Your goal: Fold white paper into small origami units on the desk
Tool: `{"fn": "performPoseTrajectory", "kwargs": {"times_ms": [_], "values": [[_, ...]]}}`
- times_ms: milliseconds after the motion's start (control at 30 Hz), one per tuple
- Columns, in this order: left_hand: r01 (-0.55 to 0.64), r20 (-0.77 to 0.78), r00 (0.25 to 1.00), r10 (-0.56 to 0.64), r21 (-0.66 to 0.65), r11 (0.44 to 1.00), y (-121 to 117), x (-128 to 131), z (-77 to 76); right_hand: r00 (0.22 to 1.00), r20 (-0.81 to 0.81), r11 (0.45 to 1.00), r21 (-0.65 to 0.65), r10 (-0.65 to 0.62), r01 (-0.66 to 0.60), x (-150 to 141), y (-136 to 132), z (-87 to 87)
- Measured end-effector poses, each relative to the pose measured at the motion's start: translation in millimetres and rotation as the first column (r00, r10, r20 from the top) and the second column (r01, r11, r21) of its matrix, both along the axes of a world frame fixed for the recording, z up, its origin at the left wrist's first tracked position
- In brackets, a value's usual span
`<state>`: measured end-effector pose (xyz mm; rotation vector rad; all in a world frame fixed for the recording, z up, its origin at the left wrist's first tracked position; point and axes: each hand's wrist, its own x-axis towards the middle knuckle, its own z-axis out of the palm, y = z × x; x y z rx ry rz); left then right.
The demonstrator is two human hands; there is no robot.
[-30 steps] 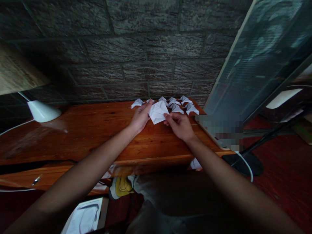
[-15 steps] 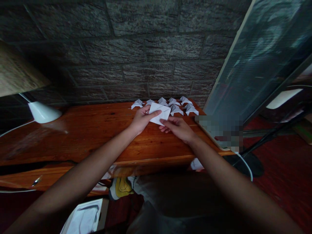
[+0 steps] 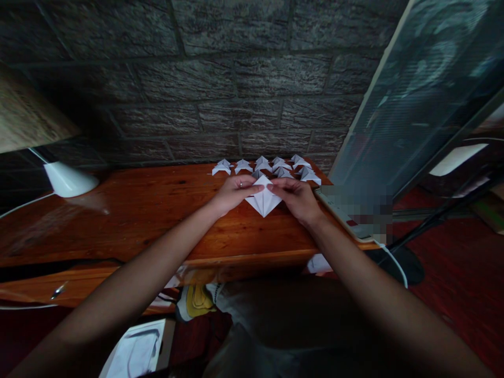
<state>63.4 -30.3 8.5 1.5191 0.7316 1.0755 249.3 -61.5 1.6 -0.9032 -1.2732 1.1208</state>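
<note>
A white folded paper (image 3: 263, 202), diamond-shaped with a crease down its middle, is held up between both hands over the wooden table. My left hand (image 3: 231, 193) grips its left side, thumb on the near face and a ring on one finger. On the opposite side my right hand (image 3: 298, 197) pinches it, the thumb also on the near face. The fingers behind the paper are partly hidden. Just past the hands, several folded white paper pieces (image 3: 243, 166) with pointed tops stand in rows along the back of the table.
The wooden table (image 3: 157, 210) meets a dark stone-block wall (image 3: 205, 79). A lamp with a white base (image 3: 71, 178) stands at left. A flat device (image 3: 338, 210), partly blurred out, lies at the right edge with a white cable (image 3: 396, 265). Below left is a white box (image 3: 136, 349).
The folded paper has turned from a tilted square to a diamond pointing toward me. My right hand has moved up to its right side, so both hands now hold it symmetrically.
</note>
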Motion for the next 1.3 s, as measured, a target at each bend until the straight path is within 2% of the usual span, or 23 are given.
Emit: {"fn": "performPoseTrajectory", "kwargs": {"times_ms": [67,267,500,633,800,1033,1167,1300], "values": [[-0.005,0.027,1.000,0.005,-0.011,1.000,0.6,-0.8,0.9,1.000,-0.022,1.000,-0.014,-0.009,0.008,0.7,-0.9,1.4],[-0.020,0.005,1.000,0.020,0.008,1.000,1.6,-2.1,-0.3,0.995,-0.038,0.993,-0.066,0.092,-0.095,2.4,-5.2,5.4],[-0.027,-0.021,0.999,0.028,0.008,1.000,5.4,-2.3,-6.2,0.996,0.007,0.995,-0.044,0.085,-0.084,1.0,-1.8,-0.7],[-0.020,0.040,0.999,0.023,-0.078,0.997,6.1,-3.3,-5.1,0.998,-0.030,0.999,-0.011,0.052,-0.052,0.6,1.1,-3.1],[0.075,0.096,0.994,-0.054,-0.230,0.970,4.6,-9.5,1.4,0.998,-0.058,1.000,0.007,0.015,-0.014,2.1,3.2,-3.8],[0.076,0.128,0.991,-0.039,-0.300,0.951,6.2,-10.7,0.5,0.990,0.126,0.990,0.121,0.061,-0.076,6.4,-1.2,3.0],[0.085,0.184,0.983,-0.025,-0.329,0.941,4.3,-7.4,0.3,0.983,0.180,0.979,0.193,0.026,-0.061,7.3,-0.3,4.3],[0.090,0.235,0.972,0.007,-0.399,0.912,2.7,-3.4,4.7,0.976,0.212,0.973,0.230,-0.056,0.006,6.6,0.9,2.2]]}}
